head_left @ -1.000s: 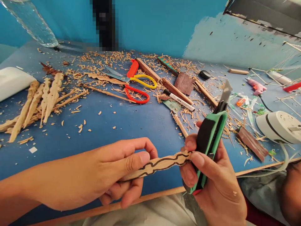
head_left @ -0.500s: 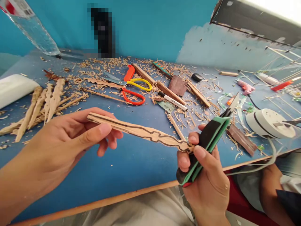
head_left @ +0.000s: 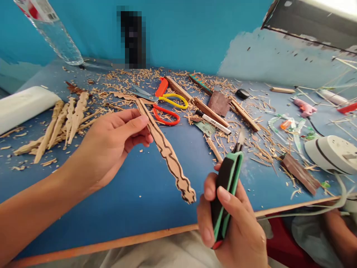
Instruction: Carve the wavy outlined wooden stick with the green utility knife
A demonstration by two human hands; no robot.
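Forearms bare, no sleeves, no rings; pale garment over lap.

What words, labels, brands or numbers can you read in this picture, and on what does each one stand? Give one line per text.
No text here reads clearly.
Bottle label: red and white, with a barcode; print too small to read.
Marker pen: dark print on its white barrel, too blurred to read.
Utility knife in the right hand: no lettering visible.
Wooden strip in the left hand: only a drawn black outline, no text.

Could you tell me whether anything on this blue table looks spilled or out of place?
Yes: pale wood shavings lie scattered across the blue table, thickest around the red-and-yellow-handled scissors. A clear plastic bottle appears steeply tilted at the far left.
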